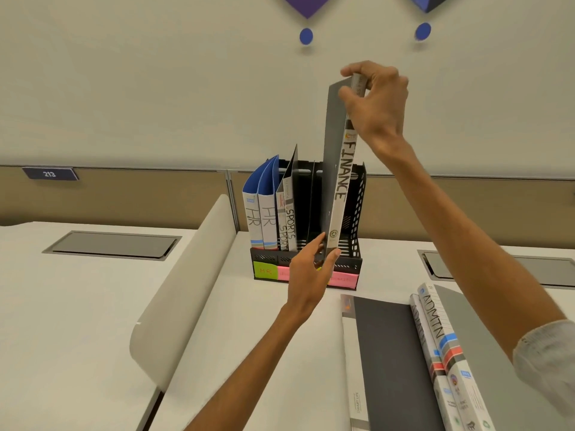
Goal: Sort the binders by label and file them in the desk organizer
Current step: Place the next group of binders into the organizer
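A grey binder labelled FINANCE stands upright in front of the black desk organizer. My right hand pinches its top end. My left hand holds its bottom corner, thumb and fingers on either side. In the organizer's left slots stand two blue HR binders and two SPORTS binders. Coloured sticky labels run along the organizer's front. On the desk at the lower right lie a dark grey binder and two ADMIN binders.
A curved white desk divider stands to the left of the organizer. Grey cable hatches are set into the desktops at left and right. A partition wall with a sign reading 213 runs behind.
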